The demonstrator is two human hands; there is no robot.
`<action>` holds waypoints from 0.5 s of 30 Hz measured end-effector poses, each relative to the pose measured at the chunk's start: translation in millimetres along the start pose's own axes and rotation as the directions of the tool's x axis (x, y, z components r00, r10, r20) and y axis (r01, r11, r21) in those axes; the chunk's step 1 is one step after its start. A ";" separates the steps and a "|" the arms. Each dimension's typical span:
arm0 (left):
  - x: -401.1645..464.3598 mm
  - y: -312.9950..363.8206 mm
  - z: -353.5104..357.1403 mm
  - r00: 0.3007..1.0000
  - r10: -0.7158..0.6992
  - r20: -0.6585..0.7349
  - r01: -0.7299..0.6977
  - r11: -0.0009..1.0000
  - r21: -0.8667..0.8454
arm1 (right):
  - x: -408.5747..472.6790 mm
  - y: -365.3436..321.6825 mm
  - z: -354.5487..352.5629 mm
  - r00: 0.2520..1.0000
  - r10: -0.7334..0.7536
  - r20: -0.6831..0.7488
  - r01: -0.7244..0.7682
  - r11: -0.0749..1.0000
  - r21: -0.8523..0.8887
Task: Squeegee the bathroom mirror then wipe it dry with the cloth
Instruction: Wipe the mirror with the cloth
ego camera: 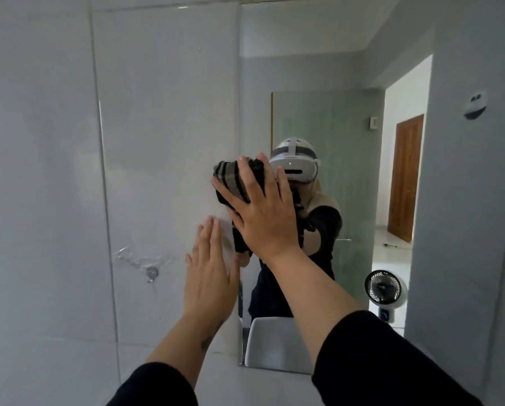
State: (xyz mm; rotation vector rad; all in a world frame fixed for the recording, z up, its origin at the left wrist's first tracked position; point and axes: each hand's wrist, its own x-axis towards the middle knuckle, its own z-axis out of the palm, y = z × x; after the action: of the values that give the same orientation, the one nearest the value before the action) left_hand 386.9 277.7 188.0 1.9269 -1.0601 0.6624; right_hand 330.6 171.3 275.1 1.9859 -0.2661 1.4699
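The bathroom mirror (318,68) hangs on the white tiled wall, its left edge running down the middle of the view. My right hand (263,212) presses a dark striped cloth (230,180) flat against the mirror's left edge, fingers spread over it. Lower and to the left, my left hand (208,273) lies flat and open on the wall tile right beside the mirror's edge, holding nothing. No squeegee is in view.
A metal hook (151,272) sticks out of the tile at the lower left. The mirror reflects a person with a headset, a small black fan (383,288), a white basin edge (277,341), a glass partition and a wooden door. A round white fitting (476,105) sits on the right wall.
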 end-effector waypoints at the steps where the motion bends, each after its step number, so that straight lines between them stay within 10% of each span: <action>1: -4.2 -2.2 2.5 1.000 -0.003 0.019 0.003 1.000 0.000 | -8.4 2.0 0.1 1.000 -0.025 0.005 0.025 1.000 -0.006; 15: -8.1 13.6 12.4 0.991 -0.008 0.130 -0.008 0.993 0.119 | -76.8 118.5 -40.6 0.976 0.212 0.045 -0.207 0.974 -0.095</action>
State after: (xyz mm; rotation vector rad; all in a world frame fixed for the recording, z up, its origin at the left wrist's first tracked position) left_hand 371.8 266.4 180.9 2.0975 -1.1228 0.6188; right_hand 210.9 88.4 256.1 1.9756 -0.5720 1.5041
